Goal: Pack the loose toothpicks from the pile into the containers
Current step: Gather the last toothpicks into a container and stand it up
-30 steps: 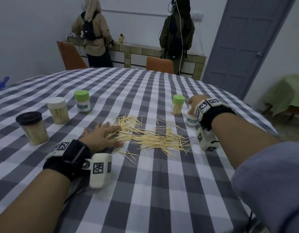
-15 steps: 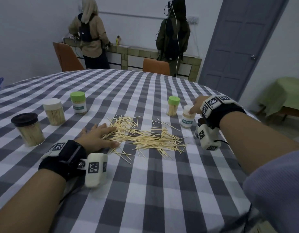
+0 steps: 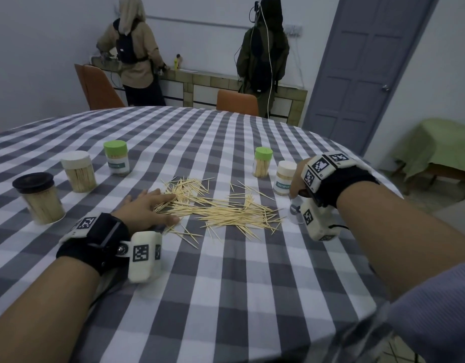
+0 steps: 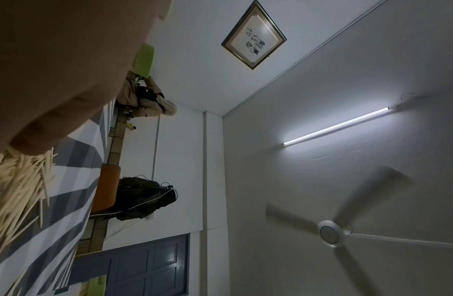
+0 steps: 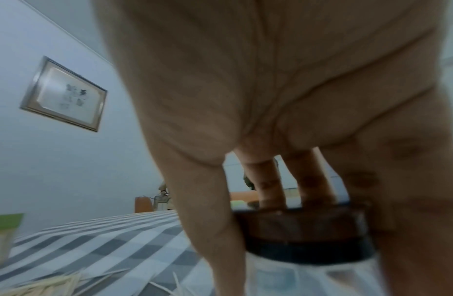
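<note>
Right, toothpicks [image 3: 220, 205] are light, springy: pinch mid-bundle. Left hand [image 3: 147, 209] flat on them; right hand [image 5: 283, 100] grips dark-lidded jar [image 5: 306, 230].

- Left hand [image 3: 145, 208]: palm down, fingers straight, lying flat; forearm extended from the near left edge of the table.
- Right hand [image 5: 283, 124]: fingers [image 5: 271, 186] and thumb curled downward, gripping from above; forearm reaching from the near right.

You're in a plain domestic dining room: a round table under a grey-checked tablecloth [image 3: 226, 271], orange chairs [image 3: 238, 102] at its far side, a tiled counter [image 3: 200, 83] along the far wall, a framed picture [image 4: 254, 35] and ceiling fan [image 4: 330, 233] (spinning, blurred) overhead.
</note>
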